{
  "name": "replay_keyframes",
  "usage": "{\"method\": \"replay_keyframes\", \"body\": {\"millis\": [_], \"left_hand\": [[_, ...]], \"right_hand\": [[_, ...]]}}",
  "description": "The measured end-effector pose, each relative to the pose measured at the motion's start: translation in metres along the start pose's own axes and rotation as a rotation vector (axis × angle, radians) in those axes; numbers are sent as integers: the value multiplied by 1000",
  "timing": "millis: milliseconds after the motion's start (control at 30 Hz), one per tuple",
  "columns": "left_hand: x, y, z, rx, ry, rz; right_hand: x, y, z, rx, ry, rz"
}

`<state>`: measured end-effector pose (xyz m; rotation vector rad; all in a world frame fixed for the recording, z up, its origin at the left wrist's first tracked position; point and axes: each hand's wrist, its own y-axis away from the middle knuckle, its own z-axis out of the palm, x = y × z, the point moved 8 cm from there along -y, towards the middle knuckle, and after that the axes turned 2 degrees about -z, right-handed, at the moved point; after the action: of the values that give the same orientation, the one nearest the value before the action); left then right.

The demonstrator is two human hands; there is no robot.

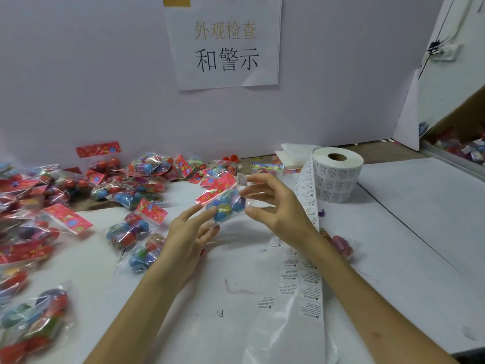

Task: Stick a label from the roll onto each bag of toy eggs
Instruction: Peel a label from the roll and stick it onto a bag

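My left hand (193, 232) holds a clear bag of toy eggs (225, 204) from below, above the middle of the table. The bag has a red printed header and blue and purple eggs inside. My right hand (273, 206) is at the bag's right end, and a small white label (242, 179) sticks up from its fingertips just above the bag. The label roll (337, 174) stands at the back right. Its strip of labels (308, 206) runs down past my right wrist toward me.
Many bags of toy eggs (126, 229) lie piled across the left side of the white table (420, 219) and along the back wall. One bag (341, 244) lies right of my right forearm. A cardboard box (462, 143) with more bags stands at the far right.
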<state>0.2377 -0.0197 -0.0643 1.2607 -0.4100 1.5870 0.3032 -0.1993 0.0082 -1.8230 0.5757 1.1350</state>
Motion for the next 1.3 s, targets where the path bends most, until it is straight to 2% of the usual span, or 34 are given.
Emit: {"method": "replay_keyframes", "body": {"millis": [167, 267, 433, 567, 733, 900, 1000, 1133, 1300], "left_hand": [[0, 7, 12, -75, 11, 2], [-7, 14, 25, -175, -22, -62], [-13, 19, 36, -328, -33, -70], [-8, 13, 29, -263, 11, -47], [-2, 9, 20, -149, 241, -74], [0, 11, 17, -158, 414, -77], [3, 13, 17, -189, 405, -68], [5, 14, 16, -153, 242, -23], [7, 11, 12, -107, 284, 2]], "right_hand": [[-11, -1, 1, -45, -346, 20], [-11, 2, 15, -124, -426, 49], [-12, 4, 32, -216, -568, 89], [-9, 1, 26, -196, -640, 108], [2, -2, 11, -46, -527, 169], [12, -2, 10, -20, -576, 275], [14, -1, 13, -30, -566, 306], [12, 0, 18, -60, -545, 297], [12, 1, 19, -63, -550, 304]]}}
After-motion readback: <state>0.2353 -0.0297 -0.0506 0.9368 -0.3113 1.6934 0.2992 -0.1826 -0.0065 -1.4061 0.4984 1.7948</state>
